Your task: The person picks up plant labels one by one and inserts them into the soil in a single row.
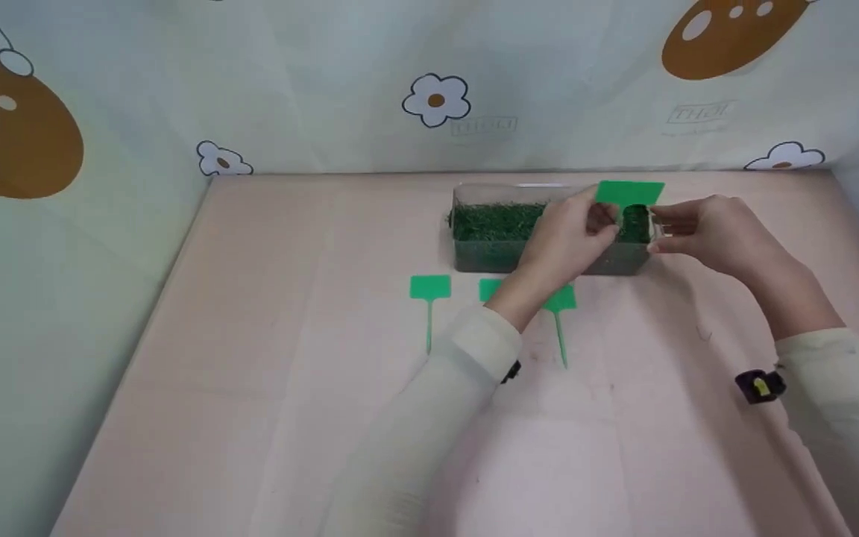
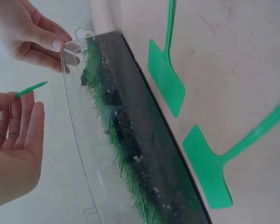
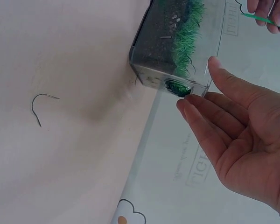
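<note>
My left hand (image 1: pixel 565 233) pinches the stem of a green plant label (image 1: pixel 629 192) above the right part of a clear plastic box (image 1: pixel 491 257). In the left wrist view the label's pointed stem (image 2: pixel 32 88) sticks out past the fingertips, apart from the box. The box holds dark soil with green grass (image 3: pixel 186 46) on top. At the box's right end my right hand (image 1: pixel 720 233) grips the end wall between thumb and fingers, beside a small opening (image 3: pixel 178 87). Green labels (image 1: pixel 429 286) lie in front of the box, one partly hidden by my left forearm.
The pink table (image 1: pixel 250 335) meets a printed backdrop (image 1: pixel 340 89) right behind the box. A thin dark curved strand (image 3: pixel 35 107) lies on the table to the right of the box. Another green label (image 1: pixel 562 298) lies near my left sleeve.
</note>
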The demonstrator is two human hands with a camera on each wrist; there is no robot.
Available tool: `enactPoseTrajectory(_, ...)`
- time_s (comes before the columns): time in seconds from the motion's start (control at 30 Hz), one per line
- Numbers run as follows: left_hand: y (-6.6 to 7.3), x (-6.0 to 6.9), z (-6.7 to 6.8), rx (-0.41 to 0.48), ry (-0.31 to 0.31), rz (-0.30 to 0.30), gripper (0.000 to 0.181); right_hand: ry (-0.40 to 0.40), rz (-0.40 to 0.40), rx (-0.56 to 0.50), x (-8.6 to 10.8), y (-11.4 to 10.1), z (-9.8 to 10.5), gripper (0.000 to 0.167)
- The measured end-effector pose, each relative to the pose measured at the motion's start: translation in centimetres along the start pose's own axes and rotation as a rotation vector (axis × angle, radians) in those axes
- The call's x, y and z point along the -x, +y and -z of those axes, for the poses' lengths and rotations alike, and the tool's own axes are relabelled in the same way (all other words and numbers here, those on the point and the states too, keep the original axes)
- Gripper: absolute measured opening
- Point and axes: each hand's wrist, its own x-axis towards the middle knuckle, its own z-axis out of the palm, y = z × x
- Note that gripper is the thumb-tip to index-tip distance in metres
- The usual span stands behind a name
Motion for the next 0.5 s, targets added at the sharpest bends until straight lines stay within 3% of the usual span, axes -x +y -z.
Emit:
enactPoseTrajectory(0.23, 0.0, -1.1, -0.7, -0.02, -0.008, 0.048, 0.014, -0.011, -0.003, 0.004, 0.0, 0.1, 0.0, 0.063)
enactPoseTrajectory(0.5, 0.0, -2.7, -1.6, -0.034, 0.012, 0.057, 0.014, -0.011, -0.005, -0.015, 0.0, -0.1, -0.1, 0.065)
